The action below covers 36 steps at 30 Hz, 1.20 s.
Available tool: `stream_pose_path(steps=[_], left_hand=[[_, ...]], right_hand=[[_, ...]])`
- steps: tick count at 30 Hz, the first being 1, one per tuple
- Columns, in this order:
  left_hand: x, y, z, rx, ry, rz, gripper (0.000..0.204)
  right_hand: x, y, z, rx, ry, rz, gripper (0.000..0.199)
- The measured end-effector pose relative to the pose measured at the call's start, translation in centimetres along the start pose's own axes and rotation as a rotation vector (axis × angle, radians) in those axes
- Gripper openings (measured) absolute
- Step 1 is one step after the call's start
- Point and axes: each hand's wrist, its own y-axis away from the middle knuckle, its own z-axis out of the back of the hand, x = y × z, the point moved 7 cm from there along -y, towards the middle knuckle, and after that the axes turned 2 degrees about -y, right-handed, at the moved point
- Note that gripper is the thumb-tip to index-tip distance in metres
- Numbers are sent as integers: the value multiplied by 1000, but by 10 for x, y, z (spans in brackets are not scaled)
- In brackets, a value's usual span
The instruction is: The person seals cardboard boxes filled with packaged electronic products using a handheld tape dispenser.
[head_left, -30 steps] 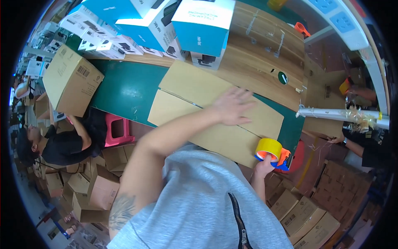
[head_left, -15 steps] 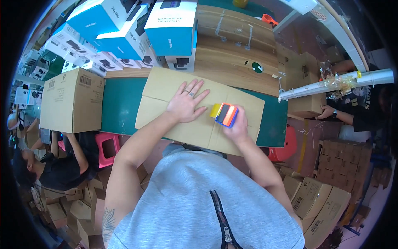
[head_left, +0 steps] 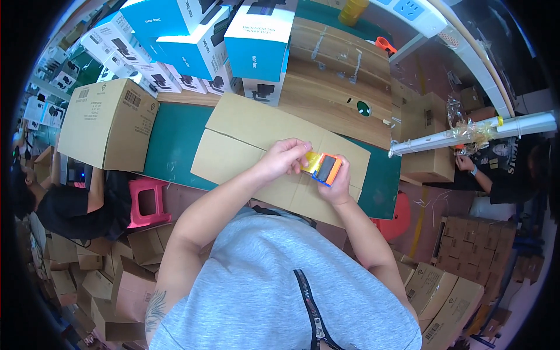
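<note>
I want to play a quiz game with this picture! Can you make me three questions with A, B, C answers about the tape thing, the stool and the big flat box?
1. Where is the tape dispenser?
A. On the floor
B. In the right hand, above the flat cardboard box
C. On the pink stool

2. What colour is the stool?
A. Pink
B. Yellow
C. Black

3. How is the cardboard box on the green table?
A. Standing open
B. Lying flat
C. Crushed into a ball

Answers: 1 B, the right hand grips it while the left hand pinches its yellow tape. 2 A, it is plainly pink. 3 B, it lies flattened on the table.
</note>
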Motion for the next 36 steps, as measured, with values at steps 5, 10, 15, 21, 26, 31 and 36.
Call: stream_pose_path(steps=[5,10,15,21,26,31,36], left_hand=[[1,1,-1,-3,-14,31,34],[-8,1,23,-78,14,-50,17],[4,12,101,-316,-173,-90,19],[-18,47,202,-538,-440,-53,21],[-6,69,268,-499,-358,-41,24],[18,51,292,-499,-374,32,25],[64,27,278,-459,-9,-43,21]], right_hand=[[8,-6,-4,61,0,-33,57],[30,-33,-9,188,62,19,57],[63,-56,-37,484,257,182,77],[87,-80,-84,693,339,209,76],[110,-100,-126,823,412,226,76],[118,-109,-139,860,491,227,69],[120,-118,-146,941,543,180,64]])
